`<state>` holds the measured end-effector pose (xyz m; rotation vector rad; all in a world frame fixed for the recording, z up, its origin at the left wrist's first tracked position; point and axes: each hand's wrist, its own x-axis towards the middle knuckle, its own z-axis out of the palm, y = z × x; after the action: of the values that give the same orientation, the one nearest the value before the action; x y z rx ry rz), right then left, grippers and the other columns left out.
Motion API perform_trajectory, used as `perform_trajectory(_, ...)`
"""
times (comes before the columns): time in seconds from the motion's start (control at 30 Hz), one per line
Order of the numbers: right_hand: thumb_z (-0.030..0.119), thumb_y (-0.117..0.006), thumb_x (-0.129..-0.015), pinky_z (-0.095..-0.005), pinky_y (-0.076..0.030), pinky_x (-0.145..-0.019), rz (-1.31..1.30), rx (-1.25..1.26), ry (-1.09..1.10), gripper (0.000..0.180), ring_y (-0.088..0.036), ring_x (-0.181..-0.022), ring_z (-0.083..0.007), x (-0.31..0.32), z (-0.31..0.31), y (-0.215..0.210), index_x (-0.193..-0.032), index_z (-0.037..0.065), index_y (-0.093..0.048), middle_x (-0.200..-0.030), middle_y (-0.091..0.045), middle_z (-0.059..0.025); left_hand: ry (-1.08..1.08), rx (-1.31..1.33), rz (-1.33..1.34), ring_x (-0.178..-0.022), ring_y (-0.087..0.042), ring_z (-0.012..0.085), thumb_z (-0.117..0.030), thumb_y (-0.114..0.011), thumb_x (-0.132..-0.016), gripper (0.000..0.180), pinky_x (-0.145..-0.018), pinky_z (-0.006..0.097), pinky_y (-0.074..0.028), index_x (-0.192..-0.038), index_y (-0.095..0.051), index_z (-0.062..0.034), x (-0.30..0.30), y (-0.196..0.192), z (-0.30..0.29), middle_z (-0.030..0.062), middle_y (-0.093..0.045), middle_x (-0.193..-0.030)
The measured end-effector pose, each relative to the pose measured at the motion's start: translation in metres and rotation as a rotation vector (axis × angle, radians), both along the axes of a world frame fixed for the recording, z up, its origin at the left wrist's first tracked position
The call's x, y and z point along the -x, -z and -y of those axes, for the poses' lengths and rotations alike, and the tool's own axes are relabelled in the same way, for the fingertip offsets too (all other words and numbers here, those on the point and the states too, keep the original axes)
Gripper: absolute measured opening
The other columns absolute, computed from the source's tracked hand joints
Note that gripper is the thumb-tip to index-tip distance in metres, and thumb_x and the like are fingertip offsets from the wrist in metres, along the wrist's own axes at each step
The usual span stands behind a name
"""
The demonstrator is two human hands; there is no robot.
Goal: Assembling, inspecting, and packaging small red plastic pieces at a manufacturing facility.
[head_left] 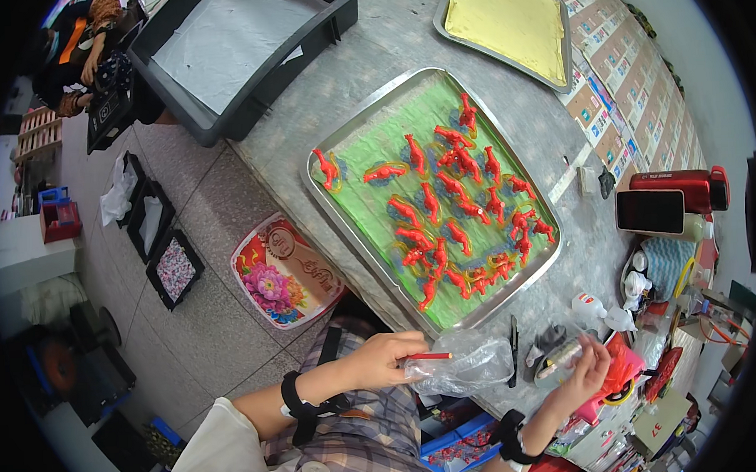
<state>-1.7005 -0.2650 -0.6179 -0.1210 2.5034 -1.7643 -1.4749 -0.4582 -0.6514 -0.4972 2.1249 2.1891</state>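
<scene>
My left hand (384, 360) is closed around a thin red pencil-like stick (432, 356) with a pale end. The stick points right, over a crumpled clear plastic bag (470, 362) at the table's near edge. To the right, my right hand (584, 377) reaches over a clear container or bag (549, 359) with dark and pale things in it; its fingers are curled slightly and apart, with nothing plainly held. Beyond both hands lies a metal tray (350, 229) with a green lining, bearing many small red animal figures (429, 202) on yellow and bluish bases.
A black bin (248, 99) lined with a pale sheet and a tray of yellow material (504, 19) stand farther back. A black pen-like tool (513, 350), a white bottle (589, 305) and a phone (650, 211) are rightward. A floral stool (283, 272) stands left; another person sits far left.
</scene>
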Motion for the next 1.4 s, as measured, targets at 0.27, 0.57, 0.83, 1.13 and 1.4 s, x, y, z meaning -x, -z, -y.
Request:
perform_trajectory(0.27,0.006,-0.048,-0.086,-0.0273,-0.04,-0.073,-0.441,-0.708,-0.084,0.027,-0.049,-0.085,-0.0143,-0.017,0.035,0.003,-0.112,-0.001,-0.047,-0.113,-0.051,-0.0124,-0.047,-0.086,-0.019,-0.071,-0.051,0.0278,-0.018,-0.062,-0.075,0.03,-0.062,0.031,-0.041,-0.102,-0.057,-0.0057,-0.005,-0.011,0.014,0.0102,-0.05,-0.078)
perform_trajectory(0.57,0.008,-0.058,-0.08,-0.0269,-0.044,-0.073,0.552,0.098,-0.539,0.032,-0.055,-0.082,-0.0146,-0.113,0.049,-0.009,-0.108,-0.003,-0.048,-0.096,-0.057,-0.0085,-0.014,-0.201,0.01,-0.088,-0.06,0.0265,-0.014,-0.061,-0.076,0.038,-0.077,0.031,-0.045,-0.112,-0.053,-0.0018,0.004,-0.006,0.008,0.0161,-0.06,-0.099)
perform_trajectory(0.83,-0.001,-0.052,-0.066,-0.0208,-0.035,-0.053,0.534,-0.036,-0.338,0.009,-0.045,-0.058,-0.0092,-0.102,0.052,-0.018,-0.074,0.002,-0.049,-0.065,-0.048,-0.0001,-0.025,-0.518,0.127,-0.087,-0.058,0.0107,-0.018,-0.065,-0.076,0.047,-0.072,0.026,-0.045,-0.118,-0.048,-0.0025,0.011,-0.02,0.043,0.0093,-0.062,-0.097)
perform_trajectory(1.13,0.0,-0.066,-0.063,-0.025,-0.042,-0.075,0.702,0.108,-0.47,0.037,-0.052,-0.085,-0.0129,-0.141,0.039,-0.028,-0.095,0.002,-0.047,-0.094,-0.054,-0.0037,0.208,-0.181,0.081,-0.078,-0.055,0.0172,-0.017,-0.064,-0.074,0.027,-0.07,0.028,-0.043,-0.093,-0.054,-0.0005,0.013,-0.034,0.032,0.0078,-0.056,-0.084)
perform_trajectory(1.4,0.005,-0.061,-0.077,-0.0215,-0.043,-0.071,1.196,0.48,-0.41,0.02,-0.056,-0.075,-0.0086,-0.213,-0.009,-0.036,-0.095,-0.004,-0.06,-0.083,-0.062,-0.0031,0.081,-0.758,-0.036,-0.09,-0.054,0.0166,-0.017,-0.057,-0.08,0.015,-0.083,0.032,-0.041,-0.082,-0.055,-0.0027,-0.03,-0.078,0.011,0.0129,-0.059,-0.099)
